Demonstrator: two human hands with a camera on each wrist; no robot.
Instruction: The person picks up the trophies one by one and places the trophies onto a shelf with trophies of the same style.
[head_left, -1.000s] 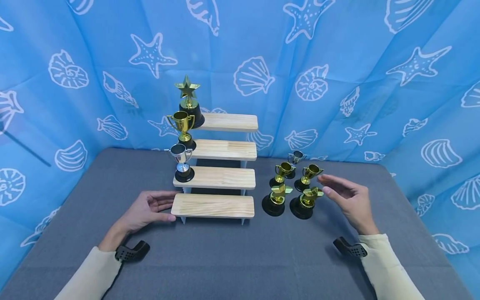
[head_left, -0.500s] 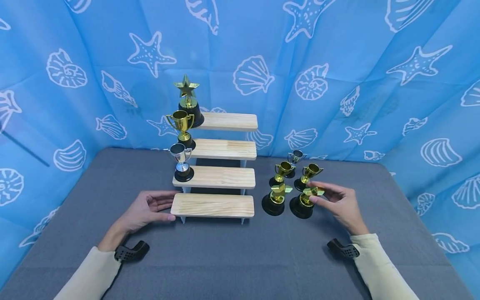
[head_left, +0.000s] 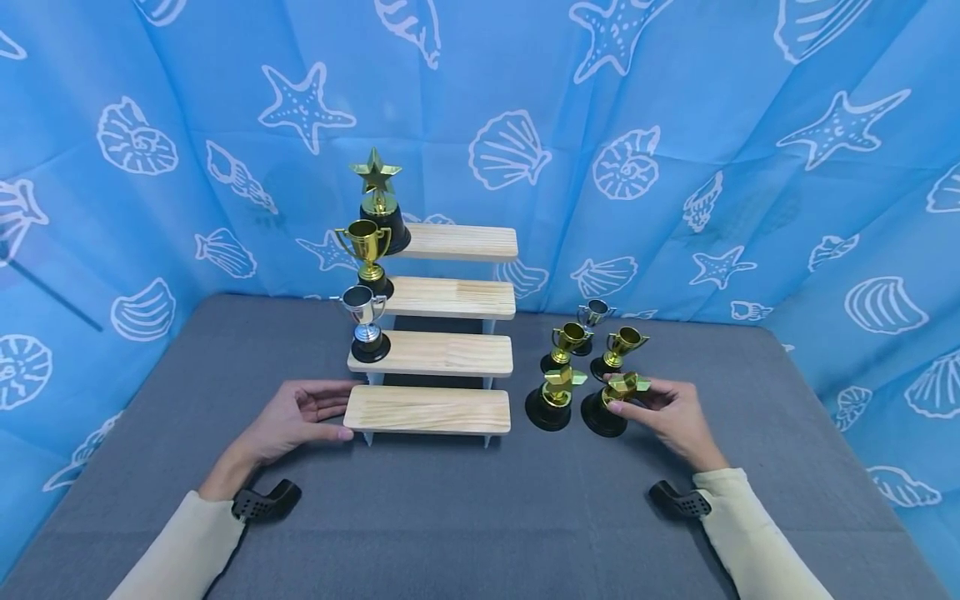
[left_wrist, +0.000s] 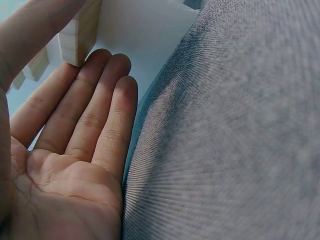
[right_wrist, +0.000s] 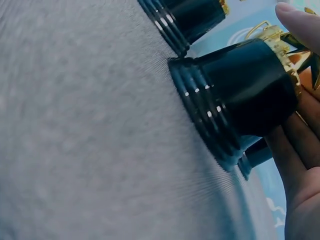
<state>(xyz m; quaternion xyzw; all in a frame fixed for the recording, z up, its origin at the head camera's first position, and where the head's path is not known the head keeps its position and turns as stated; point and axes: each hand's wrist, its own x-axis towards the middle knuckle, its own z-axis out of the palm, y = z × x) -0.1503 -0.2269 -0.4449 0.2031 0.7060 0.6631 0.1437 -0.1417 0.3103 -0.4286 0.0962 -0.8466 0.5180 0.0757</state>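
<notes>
My right hand is at the nearer right gold star trophy, thumb in front and fingers behind its gold stem. In the right wrist view, that trophy's black base stands on the cloth, with the fingers curved behind its top. My left hand rests at the left end of the lowest wooden step of a four-tier stand. Its fingers are nearly straight, touching the step's end.
On the stand's left side are a gold star trophy, a gold cup and a silver cup. Beside my right hand stand another star trophy, two small gold cups and a small silver cup. A blue curtain hangs behind.
My right hand has moved left and slightly down from beside the trophies, and its thumb and fingers have closed round the star trophy. The left hand has stayed at the step.
</notes>
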